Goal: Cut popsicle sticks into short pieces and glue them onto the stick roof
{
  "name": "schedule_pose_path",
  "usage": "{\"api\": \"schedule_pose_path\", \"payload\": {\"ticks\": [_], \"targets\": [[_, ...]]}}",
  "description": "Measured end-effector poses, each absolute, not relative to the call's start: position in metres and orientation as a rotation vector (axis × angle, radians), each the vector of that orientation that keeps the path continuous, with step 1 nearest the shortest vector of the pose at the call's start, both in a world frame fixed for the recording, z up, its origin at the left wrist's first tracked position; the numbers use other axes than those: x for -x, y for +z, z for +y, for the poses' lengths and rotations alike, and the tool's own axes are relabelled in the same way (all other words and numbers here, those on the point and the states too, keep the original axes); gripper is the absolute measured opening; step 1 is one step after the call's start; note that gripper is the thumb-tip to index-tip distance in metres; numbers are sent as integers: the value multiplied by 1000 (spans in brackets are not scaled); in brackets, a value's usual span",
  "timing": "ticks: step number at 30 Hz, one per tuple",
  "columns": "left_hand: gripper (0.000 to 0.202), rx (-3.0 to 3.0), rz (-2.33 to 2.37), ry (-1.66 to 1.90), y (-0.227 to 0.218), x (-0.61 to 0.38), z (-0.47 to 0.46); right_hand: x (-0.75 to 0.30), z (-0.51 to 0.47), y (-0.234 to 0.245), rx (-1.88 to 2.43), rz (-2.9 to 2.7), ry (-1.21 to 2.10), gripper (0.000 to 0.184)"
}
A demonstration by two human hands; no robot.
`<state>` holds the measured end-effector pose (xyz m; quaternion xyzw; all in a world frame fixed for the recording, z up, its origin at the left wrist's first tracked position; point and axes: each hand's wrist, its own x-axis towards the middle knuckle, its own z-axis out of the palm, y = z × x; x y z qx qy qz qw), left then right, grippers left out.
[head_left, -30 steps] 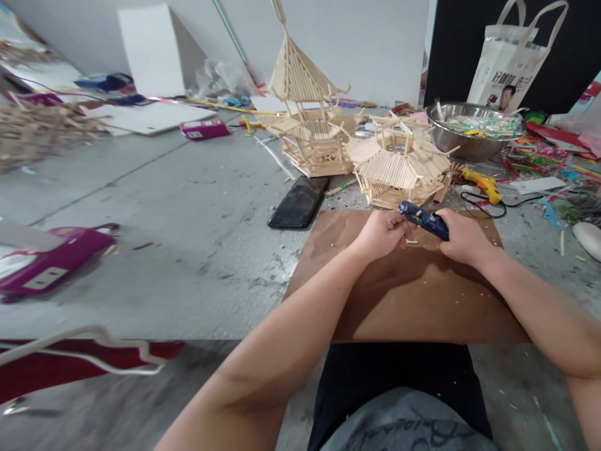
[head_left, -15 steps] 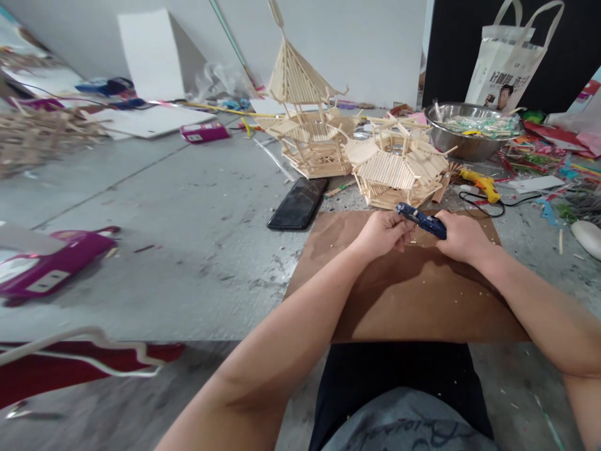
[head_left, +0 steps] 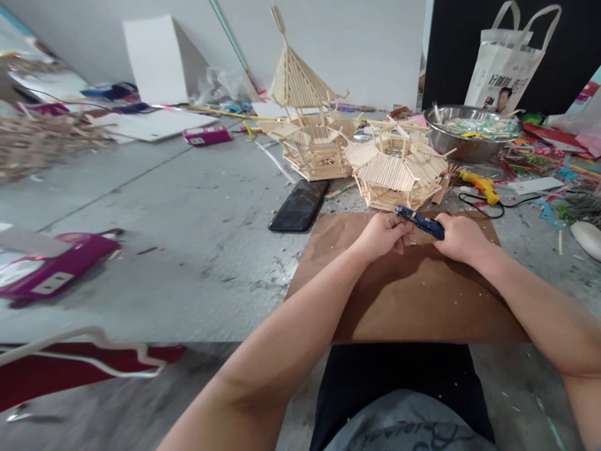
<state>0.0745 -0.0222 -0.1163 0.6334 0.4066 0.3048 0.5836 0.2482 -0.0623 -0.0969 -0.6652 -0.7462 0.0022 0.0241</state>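
Observation:
My right hand (head_left: 461,238) is closed round a dark blue tool with a pointed nose (head_left: 419,222), held over a brown cardboard sheet (head_left: 404,294). My left hand (head_left: 382,234) is closed beside the tool's nose and pinches a small pale stick piece that I can barely see. Both hands meet just in front of a low wooden-stick pavilion model (head_left: 399,172). A taller stick pagoda (head_left: 305,119) stands behind it to the left.
A black phone (head_left: 299,205) lies left of the cardboard. A yellow glue gun (head_left: 479,184) with a black cord and a steel bowl (head_left: 469,130) of sticks sit to the right. A white tote bag (head_left: 511,56) stands at the back. Purple boxes (head_left: 51,266) lie at left.
Both hands and the blue tool stay almost in place; the view has shifted slightly.

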Motion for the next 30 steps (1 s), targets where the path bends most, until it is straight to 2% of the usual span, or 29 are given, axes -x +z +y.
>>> {"api": "schedule_pose_path", "payload": {"ticks": [22,30], "targets": [[24,-1481,959,753,-122,-74,-19,-249,-60,-96,2110,-2281,22,32],[26,-1715,1025,753,-121,-68,-13,-253,-59,-95,2220,-2219,-47,38]]}}
